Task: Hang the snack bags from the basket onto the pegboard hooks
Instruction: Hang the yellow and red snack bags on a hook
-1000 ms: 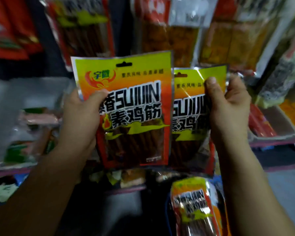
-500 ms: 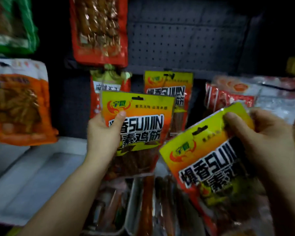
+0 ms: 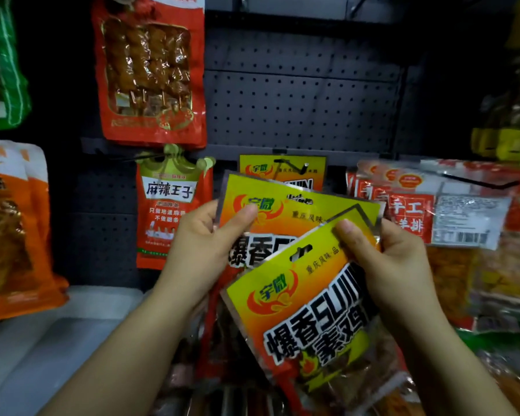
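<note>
My left hand (image 3: 204,244) grips the upper left corner of a yellow-and-orange snack bag (image 3: 306,208), thumb on its front. My right hand (image 3: 394,265) pinches the top right corner of a second, identical bag (image 3: 306,319), which tilts to the left and overlaps the first. Behind them a third bag of the same kind (image 3: 282,171) hangs on a black hook (image 3: 294,166) of the dark pegboard (image 3: 300,100). The basket is out of view.
Other snack bags hang around: a large red one (image 3: 150,70) above left, a red-green one (image 3: 171,205) beside my left hand, orange bags (image 3: 9,229) far left, red-white packs (image 3: 418,211) on a hook to the right. A grey shelf (image 3: 42,349) lies lower left.
Both bags have come closer together and now overlap in front of the hook. The right bag has swung up beside the left one, and the view has moved nearer the pegboard.
</note>
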Available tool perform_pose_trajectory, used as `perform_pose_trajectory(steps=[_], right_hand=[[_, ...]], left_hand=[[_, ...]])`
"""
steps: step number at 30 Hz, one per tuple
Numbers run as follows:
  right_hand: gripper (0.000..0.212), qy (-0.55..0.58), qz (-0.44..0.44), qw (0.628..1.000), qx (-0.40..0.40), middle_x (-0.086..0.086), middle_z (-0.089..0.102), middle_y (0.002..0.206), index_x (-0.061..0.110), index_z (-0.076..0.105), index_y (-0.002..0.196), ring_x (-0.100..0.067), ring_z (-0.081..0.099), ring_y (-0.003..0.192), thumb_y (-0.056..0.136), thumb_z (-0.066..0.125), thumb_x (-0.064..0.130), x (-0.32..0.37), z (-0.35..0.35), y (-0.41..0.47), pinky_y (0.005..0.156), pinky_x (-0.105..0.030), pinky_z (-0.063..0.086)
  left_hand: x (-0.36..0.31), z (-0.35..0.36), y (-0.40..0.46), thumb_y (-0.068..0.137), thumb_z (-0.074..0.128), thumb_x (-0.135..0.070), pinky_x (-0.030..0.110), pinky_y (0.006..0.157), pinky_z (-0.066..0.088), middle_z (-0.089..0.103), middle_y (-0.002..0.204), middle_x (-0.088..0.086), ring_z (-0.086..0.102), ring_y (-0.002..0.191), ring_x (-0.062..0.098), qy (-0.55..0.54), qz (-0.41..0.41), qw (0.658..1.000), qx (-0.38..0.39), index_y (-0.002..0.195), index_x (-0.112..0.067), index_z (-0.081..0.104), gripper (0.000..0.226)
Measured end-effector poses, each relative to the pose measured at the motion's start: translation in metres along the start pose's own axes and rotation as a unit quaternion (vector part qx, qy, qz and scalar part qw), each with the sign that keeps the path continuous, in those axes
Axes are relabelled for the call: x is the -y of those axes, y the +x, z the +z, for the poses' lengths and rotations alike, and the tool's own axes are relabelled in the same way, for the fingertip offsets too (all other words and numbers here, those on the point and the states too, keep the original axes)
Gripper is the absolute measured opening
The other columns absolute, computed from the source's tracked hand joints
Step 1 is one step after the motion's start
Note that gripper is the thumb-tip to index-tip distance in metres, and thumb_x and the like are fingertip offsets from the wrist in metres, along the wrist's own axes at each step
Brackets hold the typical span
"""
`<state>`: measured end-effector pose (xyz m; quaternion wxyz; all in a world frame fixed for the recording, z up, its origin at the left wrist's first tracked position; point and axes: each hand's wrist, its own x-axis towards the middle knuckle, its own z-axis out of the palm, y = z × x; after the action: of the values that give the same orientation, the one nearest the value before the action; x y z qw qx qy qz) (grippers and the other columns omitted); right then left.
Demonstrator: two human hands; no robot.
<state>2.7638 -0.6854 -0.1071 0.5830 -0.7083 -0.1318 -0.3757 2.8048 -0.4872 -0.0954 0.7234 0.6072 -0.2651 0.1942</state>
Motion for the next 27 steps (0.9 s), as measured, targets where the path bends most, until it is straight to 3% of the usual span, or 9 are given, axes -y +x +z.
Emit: perform_pose_trajectory(steps=[1, 3, 5, 8, 12, 15, 18, 24, 27], right_hand=[[0.031, -0.005, -0.008, 1.0, 0.001, -0.005, 0.074, 0.074, 0.023, 0.072, 0.082, -0.024, 0.072, 0.067, 0.071, 0.064, 0.05, 0.002, -0.002, 0.0, 0.061, -0.043, 0.06], [0.02, -0.011, -0.034, 0.999, 0.007, 0.001, 0.073, 0.068, 0.03, 0.072, 0.078, -0.015, 0.07, 0.06, 0.074, 0.063, 0.047, 0.007, -0.004, 0.0, 0.054, -0.031, 0.058], [0.011, -0.018, -0.062, 0.998, 0.007, 0.005, 0.07, 0.062, 0.034, 0.071, 0.075, -0.008, 0.066, 0.055, 0.077, 0.063, 0.041, 0.013, -0.006, 0.002, 0.05, -0.023, 0.054], [0.028, -0.027, -0.082, 0.996, -0.015, -0.009, 0.066, 0.062, 0.014, 0.067, 0.075, -0.023, 0.064, 0.054, 0.08, 0.065, 0.041, 0.02, -0.008, 0.011, 0.052, -0.037, 0.054], [0.025, -0.028, -0.093, 0.995, -0.031, 0.006, 0.064, 0.056, 0.017, 0.066, 0.069, -0.005, 0.057, 0.05, 0.086, 0.066, 0.035, 0.026, -0.007, 0.025, 0.047, -0.021, 0.046], [0.02, -0.043, -0.083, 0.995, -0.026, 0.002, 0.066, 0.06, 0.017, 0.066, 0.076, -0.008, 0.059, 0.054, 0.088, 0.064, 0.033, 0.024, -0.008, 0.032, 0.048, -0.027, 0.047], [0.023, -0.044, -0.056, 0.997, -0.013, 0.002, 0.068, 0.061, 0.022, 0.068, 0.068, -0.009, 0.061, 0.056, 0.088, 0.063, 0.035, 0.017, -0.006, 0.035, 0.053, -0.027, 0.048], [0.031, -0.054, -0.02, 0.998, -0.021, -0.001, 0.072, 0.066, 0.012, 0.067, 0.071, -0.014, 0.068, 0.059, 0.088, 0.063, 0.037, -0.002, 0.004, 0.041, 0.054, -0.027, 0.05], [0.033, -0.061, -0.018, 0.997, -0.031, 0.007, 0.065, 0.054, 0.018, 0.061, 0.062, -0.007, 0.062, 0.052, 0.089, 0.062, 0.037, -0.01, 0.01, 0.049, 0.05, -0.022, 0.046]], left_hand=[[-0.003, 0.003, 0.003, 0.072, 0.065, -0.034, 0.025, 0.069, 0.055, 0.076, 0.08, -0.004, 0.072, 0.076, 0.011, 0.003, 0.025, 1.0, -0.007, 0.077, -0.018, 0.073, 0.019], [-0.008, 0.008, 0.004, 0.073, 0.063, -0.033, 0.014, 0.059, 0.051, 0.074, 0.072, -0.011, 0.07, 0.067, 0.003, 0.013, 0.074, 0.997, -0.023, 0.075, -0.019, 0.068, 0.015], [-0.012, 0.011, 0.003, 0.075, 0.062, -0.035, 0.011, 0.058, 0.049, 0.073, 0.07, -0.014, 0.068, 0.065, -0.001, 0.024, 0.11, 0.993, -0.037, 0.075, -0.021, 0.066, 0.015], [-0.018, 0.014, 0.006, 0.08, 0.062, -0.03, 0.008, 0.059, 0.047, 0.07, 0.068, -0.021, 0.065, 0.064, -0.006, 0.044, 0.146, 0.987, -0.055, 0.074, -0.022, 0.063, 0.01], [-0.022, 0.019, 0.023, 0.087, 0.063, -0.019, 0.009, 0.059, 0.048, 0.069, 0.066, -0.022, 0.065, 0.065, -0.006, 0.051, 0.146, 0.986, -0.065, 0.074, -0.024, 0.064, 0.014], [-0.018, 0.02, 0.032, 0.087, 0.064, -0.019, 0.011, 0.058, 0.049, 0.07, 0.064, -0.02, 0.066, 0.063, -0.005, 0.051, 0.135, 0.987, -0.072, 0.072, -0.024, 0.065, 0.016], [-0.008, 0.02, 0.036, 0.088, 0.064, -0.019, 0.012, 0.058, 0.05, 0.07, 0.064, -0.02, 0.067, 0.063, -0.004, 0.053, 0.127, 0.988, -0.07, 0.071, -0.025, 0.065, 0.018], [0.012, 0.017, 0.048, 0.088, 0.063, -0.016, 0.005, 0.055, 0.045, 0.066, 0.06, -0.028, 0.063, 0.06, -0.011, 0.074, 0.117, 0.988, -0.064, 0.075, -0.027, 0.064, 0.017], [0.018, 0.013, 0.057, 0.087, 0.065, -0.015, 0.005, 0.055, 0.045, 0.067, 0.063, -0.027, 0.064, 0.061, -0.011, 0.068, 0.11, 0.991, -0.043, 0.078, -0.026, 0.064, 0.014]])
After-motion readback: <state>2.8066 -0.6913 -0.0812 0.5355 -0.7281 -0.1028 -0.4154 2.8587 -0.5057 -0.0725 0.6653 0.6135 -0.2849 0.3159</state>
